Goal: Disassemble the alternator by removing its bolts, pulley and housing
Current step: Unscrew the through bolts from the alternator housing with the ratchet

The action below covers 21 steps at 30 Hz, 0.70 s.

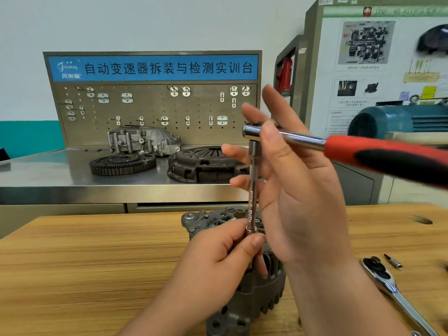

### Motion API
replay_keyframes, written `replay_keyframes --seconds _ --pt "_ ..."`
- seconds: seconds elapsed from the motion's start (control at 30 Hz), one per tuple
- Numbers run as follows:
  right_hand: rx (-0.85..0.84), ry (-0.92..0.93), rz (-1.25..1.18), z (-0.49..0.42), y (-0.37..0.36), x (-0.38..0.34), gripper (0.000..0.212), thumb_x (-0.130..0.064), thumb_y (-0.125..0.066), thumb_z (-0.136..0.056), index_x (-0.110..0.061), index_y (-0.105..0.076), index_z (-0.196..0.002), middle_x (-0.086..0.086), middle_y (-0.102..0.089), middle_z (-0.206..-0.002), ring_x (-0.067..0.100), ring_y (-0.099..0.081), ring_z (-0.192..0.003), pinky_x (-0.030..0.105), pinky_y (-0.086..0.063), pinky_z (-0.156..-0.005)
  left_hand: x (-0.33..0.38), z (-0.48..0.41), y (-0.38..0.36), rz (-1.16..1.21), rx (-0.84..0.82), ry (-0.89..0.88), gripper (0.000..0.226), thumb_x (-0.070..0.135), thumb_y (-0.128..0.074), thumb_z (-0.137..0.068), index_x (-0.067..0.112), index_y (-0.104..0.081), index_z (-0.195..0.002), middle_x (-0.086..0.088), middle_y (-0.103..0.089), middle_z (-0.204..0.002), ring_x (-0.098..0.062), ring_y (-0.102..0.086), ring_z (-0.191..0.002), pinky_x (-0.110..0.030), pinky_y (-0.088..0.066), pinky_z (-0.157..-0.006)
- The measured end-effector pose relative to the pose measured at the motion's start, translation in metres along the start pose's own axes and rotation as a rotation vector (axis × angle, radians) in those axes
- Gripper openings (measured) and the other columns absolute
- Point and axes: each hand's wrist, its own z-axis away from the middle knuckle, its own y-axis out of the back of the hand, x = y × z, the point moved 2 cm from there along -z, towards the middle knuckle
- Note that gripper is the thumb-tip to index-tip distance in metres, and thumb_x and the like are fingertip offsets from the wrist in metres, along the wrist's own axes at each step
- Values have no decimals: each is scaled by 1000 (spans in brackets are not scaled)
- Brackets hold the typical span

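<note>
The grey alternator (pixel 257 294) stands on the wooden table (pixel 97 263), partly hidden by my hands. A chrome extension bar (pixel 253 190) rises upright from its top to the head of a ratchet with a red and black handle (pixel 375 154), which points right. My left hand (pixel 218 258) pinches the lower end of the bar, at the socket, between thumb and fingers. My right hand (pixel 303 190) is up at the ratchet head with fingers straight and spread, its thumb lying across the head. The bolt under the socket is hidden.
A second chrome ratchet (pixel 388 282) and a small bit (pixel 392 261) lie on the table to the right. Behind it, a steel bench carries a flywheel (pixel 122 163), a clutch cover (pixel 206 163) and a cast housing (pixel 143 140) before a pegboard (pixel 155 105).
</note>
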Motion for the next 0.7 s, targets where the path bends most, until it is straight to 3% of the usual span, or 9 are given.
replay_keyframes --seconds 0.1,0.2,0.33,0.43,0.5,0.6,0.7 --pt "-15 -3 -21 0 -1 -1 33 -30 -56 -87 -38 -62 -119 -9 -64 -127 17 -72 -86 21 -54 -61 -1 0 0 15 13 -12 23 43 -48 -85 28 -65 -85 13 -70 -71 -9 -62 -67 -27 -48 -63" --pt "-33 -129 -125 0 -1 3 36 -48 -47 -88 -34 -59 -119 -5 -71 -116 21 -73 -75 24 -56 -59 -2 0 0 66 0 -41 30 51 -49 -85 27 -65 -91 9 -72 -79 -19 -65 -77 -38 -51 -70" --pt "-61 -248 -163 -3 4 4 59 -56 -35 -78 -24 -55 -123 4 -76 -95 20 -71 -65 25 -54 -56 -1 1 1 49 -39 -62 34 55 -41 -84 32 -62 -98 18 -70 -78 -4 -62 -75 -25 -48 -68" --pt "-32 -185 -136 -1 0 6 50 -56 -46 -81 -33 -58 -123 3 -75 -99 17 -70 -69 22 -54 -54 -1 0 2 21 -19 -61 26 50 -45 -87 32 -62 -97 19 -69 -75 0 -61 -71 -21 -46 -65" --pt "6 -93 -76 0 0 5 37 -47 -55 -84 -39 -63 -119 -2 -72 -107 15 -70 -78 22 -53 -57 -1 -1 1 24 5 -52 23 47 -48 -87 32 -63 -96 15 -71 -77 -7 -64 -73 -26 -50 -67" --pt "33 48 51 1 0 2 35 -30 -57 -86 -38 -62 -120 -9 -67 -120 11 -68 -92 21 -52 -65 -1 -1 0 14 22 -47 30 51 -47 -84 29 -65 -94 15 -72 -79 -11 -65 -74 -28 -51 -67" --pt "34 55 42 2 -3 2 35 -34 -54 -87 -37 -60 -122 -12 -67 -122 13 -69 -93 22 -53 -69 -2 -1 0 19 34 -39 22 41 -49 -87 28 -65 -95 13 -73 -81 -16 -66 -76 -36 -52 -70"
